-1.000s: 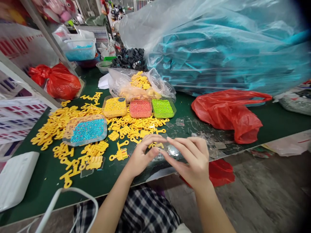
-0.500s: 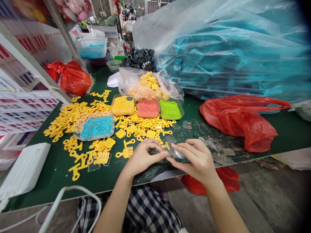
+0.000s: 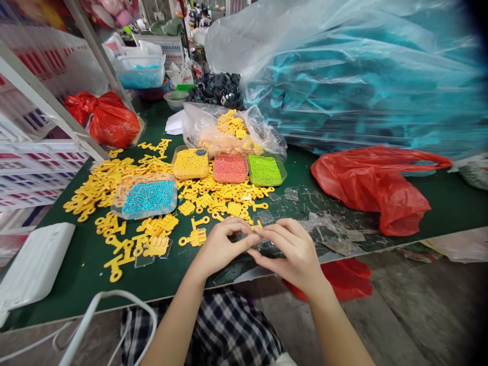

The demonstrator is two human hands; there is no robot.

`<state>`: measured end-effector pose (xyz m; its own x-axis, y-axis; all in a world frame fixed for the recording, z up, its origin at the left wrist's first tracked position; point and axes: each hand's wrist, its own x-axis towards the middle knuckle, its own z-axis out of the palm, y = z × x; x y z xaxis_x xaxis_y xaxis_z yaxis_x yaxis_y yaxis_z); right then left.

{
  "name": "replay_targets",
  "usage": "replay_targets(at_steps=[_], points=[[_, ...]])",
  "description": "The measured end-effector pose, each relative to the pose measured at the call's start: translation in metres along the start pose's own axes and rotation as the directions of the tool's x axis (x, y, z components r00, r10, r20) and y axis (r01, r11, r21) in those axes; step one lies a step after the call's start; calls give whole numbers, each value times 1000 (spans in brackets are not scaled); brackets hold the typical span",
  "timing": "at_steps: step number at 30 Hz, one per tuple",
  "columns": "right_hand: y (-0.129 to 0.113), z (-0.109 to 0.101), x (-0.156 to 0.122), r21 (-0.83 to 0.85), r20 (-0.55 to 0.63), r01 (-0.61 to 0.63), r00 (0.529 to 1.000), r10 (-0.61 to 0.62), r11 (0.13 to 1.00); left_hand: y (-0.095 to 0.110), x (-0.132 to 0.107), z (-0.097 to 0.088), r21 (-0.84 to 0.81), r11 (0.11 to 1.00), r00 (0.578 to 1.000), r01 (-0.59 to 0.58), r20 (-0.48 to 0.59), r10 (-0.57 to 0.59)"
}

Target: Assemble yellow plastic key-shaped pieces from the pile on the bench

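My left hand [image 3: 223, 245] is curled above the front edge of the table, thumb and fingertips together. My right hand [image 3: 292, 249] meets it there, its fingertips against the left thumb. Whatever the fingers pinch is hidden or too small to name. Just beyond the hands lie loose yellow plastic pieces with ring ends [image 3: 260, 206] and thin clear plastic squares [image 3: 292, 194]. One yellow piece with coloured beads in its slots [image 3: 198, 237] rests left of my left hand. Farther back stand tubs of yellow beads [image 3: 190, 163], red beads [image 3: 230, 168] and green beads [image 3: 265, 170].
A tub of blue beads [image 3: 148, 197] stands among the yellow pieces at left. A white power bank [image 3: 38, 264] lies at the left edge. On the right are a red plastic bag [image 3: 366, 178] and a big clear sack of turquoise parts [image 3: 362, 96]. Black parts [image 3: 217, 91] are heaped behind.
My right hand has moved left, closer to my left hand, and their fingertips now meet. The whole view has shifted slightly.
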<state>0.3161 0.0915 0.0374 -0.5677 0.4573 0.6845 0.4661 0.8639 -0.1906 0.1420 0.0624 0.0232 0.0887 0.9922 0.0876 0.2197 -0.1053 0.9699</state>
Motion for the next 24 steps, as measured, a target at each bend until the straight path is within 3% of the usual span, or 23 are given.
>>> replay_targets(at_steps=[4,10,12,14,15,16,17,19,20,22,24], points=[[-1,-1,-1,20,-27,-26,999,26,999,-2,1,-2,-14,1000,992,3,-128,-5],[-5,-6,-2,62,-58,-62,996,66,996,4,0,-6,-39,998,993,47,-105,-51],[-8,-6,-3,157,-80,-142,985,156,977,7,0,-7,-70,997,995,33,-93,-40],[-11,-4,-5,387,-51,-279,945,323,879,8,-1,-7,-90,996,995,10,-95,-19],[-13,-1,-5,551,11,-356,908,420,755,9,-1,-7,-96,995,995,-1,-101,-9],[-15,2,-5,709,117,-424,859,499,564,9,-1,-7,-101,995,994,-10,-109,-2],[-17,6,-4,822,254,-474,802,540,317,8,-1,-7,-105,994,993,-16,-119,3],[-22,14,-2,848,517,-496,698,495,-187,7,-1,-7,-114,993,990,-30,-141,14],[-24,18,-1,791,610,-479,657,442,-380,7,-1,-7,-121,992,989,-38,-149,20],[-28,25,1,657,718,-418,602,350,-628,6,-1,-7,-129,990,985,-50,-171,27],[-33,30,1,547,774,-349,557,301,-761,5,-1,-7,-134,990,981,-55,-194,28]])
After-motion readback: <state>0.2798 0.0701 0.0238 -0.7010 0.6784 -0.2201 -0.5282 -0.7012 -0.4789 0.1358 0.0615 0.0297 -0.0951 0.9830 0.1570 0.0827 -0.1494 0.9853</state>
